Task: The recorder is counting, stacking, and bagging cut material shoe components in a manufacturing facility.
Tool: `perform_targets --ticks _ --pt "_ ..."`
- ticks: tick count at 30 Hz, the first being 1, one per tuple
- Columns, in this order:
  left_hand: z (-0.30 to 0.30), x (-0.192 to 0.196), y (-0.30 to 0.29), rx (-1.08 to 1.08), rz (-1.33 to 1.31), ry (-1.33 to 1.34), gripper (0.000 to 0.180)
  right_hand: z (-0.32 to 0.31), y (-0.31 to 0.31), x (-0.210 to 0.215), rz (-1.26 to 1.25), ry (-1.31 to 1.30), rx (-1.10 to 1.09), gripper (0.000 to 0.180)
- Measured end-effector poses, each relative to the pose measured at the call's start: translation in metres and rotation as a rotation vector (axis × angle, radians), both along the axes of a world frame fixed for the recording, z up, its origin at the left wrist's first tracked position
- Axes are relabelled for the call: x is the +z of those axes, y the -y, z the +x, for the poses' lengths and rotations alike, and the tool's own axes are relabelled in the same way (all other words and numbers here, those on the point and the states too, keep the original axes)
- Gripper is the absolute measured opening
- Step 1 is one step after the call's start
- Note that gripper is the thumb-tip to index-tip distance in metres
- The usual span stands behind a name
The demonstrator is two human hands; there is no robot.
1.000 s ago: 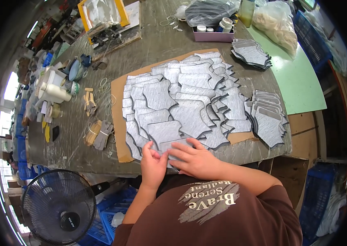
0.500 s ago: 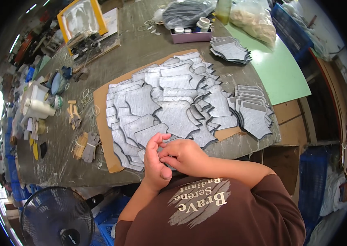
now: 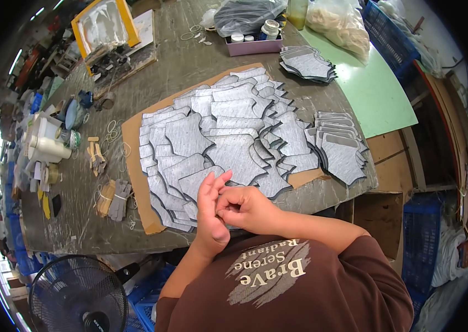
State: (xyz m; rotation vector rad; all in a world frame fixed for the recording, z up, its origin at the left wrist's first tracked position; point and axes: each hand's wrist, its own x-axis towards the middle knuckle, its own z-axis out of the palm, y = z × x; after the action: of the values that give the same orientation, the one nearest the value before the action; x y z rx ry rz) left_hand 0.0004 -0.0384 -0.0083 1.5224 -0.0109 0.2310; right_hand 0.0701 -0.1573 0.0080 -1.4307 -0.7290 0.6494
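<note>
Close to my body at the table's near edge, my hands meet. My left hand [image 3: 211, 214] is upright with its fingers stretched out and palm turned to the right. Against that palm, my right hand [image 3: 246, 209] is closed in a pinch, thumb and forefinger together; whatever is between them is hidden or too small to make out. Just beyond lies a wide pile of overlapping grey cut fabric pieces [image 3: 189, 135] with dark edges and pointed ends, on a brown cardboard sheet [image 3: 136, 171]. Similar pieces form a fanned stack [image 3: 342, 157] at the right and another stack [image 3: 306, 62] farther back.
Bundles of strips [image 3: 119, 199] and loose rubber bands [image 3: 113, 130] lie left of the cardboard. A purple box of jars [image 3: 255, 48], a yellow frame [image 3: 127, 22] and a green board [image 3: 378, 94] are farther back. A black fan [image 3: 79, 293] stands at lower left.
My left fingers have straightened and opened out more. My right hand stays against the left palm, its pinch slightly shifted. The fabric pieces have not been moved.
</note>
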Motion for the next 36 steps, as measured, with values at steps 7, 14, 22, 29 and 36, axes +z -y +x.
perform_targets --ticks 7,14,22,29,36 --pt "0.001 0.006 -0.003 -0.019 -0.209 -0.072 0.124 -0.001 0.001 0.003 0.009 -0.134 -0.003 0.009" --pt "-0.001 -0.008 -0.005 -0.026 0.135 0.040 0.127 -0.003 0.001 0.008 -0.057 0.186 -0.079 0.006" --pt "0.000 0.001 -0.005 0.076 -0.383 -0.126 0.106 -0.009 -0.003 -0.011 0.155 -0.346 -0.025 0.003" --pt "-0.005 0.001 -0.029 0.318 -0.023 -0.181 0.017 0.003 0.006 -0.010 0.295 -0.428 -0.002 0.006" --pt "-0.001 0.019 -0.037 -0.124 0.487 0.150 0.022 -0.002 0.013 -0.027 0.195 -0.799 0.109 0.004"
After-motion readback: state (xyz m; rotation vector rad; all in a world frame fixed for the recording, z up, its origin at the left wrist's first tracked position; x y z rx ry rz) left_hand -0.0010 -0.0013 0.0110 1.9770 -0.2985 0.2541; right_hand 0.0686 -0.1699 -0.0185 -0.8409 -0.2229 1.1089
